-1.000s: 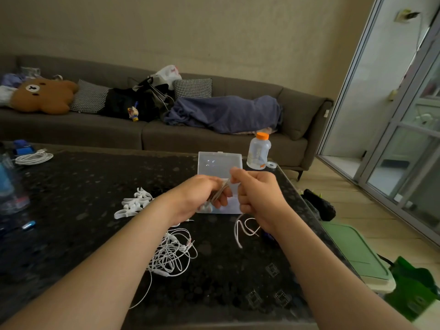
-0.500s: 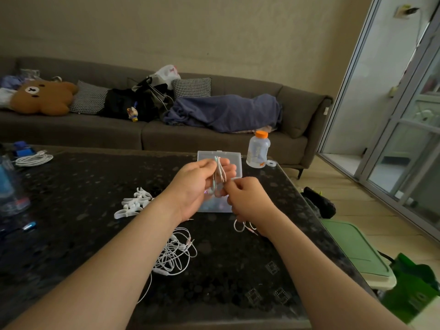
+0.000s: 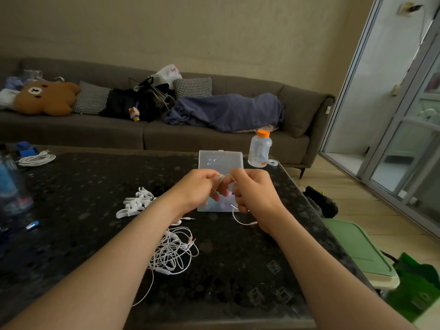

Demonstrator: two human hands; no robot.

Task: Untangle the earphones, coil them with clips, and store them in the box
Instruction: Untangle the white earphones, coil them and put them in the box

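Left hand (image 3: pixel 200 186) and right hand (image 3: pixel 252 191) both pinch the thin, limp cord (image 3: pixel 235 217) by the box (image 3: pixel 220 160). It likely slips, so grip the gathered loops.

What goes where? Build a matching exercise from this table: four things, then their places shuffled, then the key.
Things
1. bottle
2. clips
3. tangle
4. cord

Places
A. held by the left hand and right hand
B. on the table, between the forearms
C. beside the box, at the far right corner
D. lying left of the left hand

Pairs: 1-C, 2-D, 3-B, 4-A
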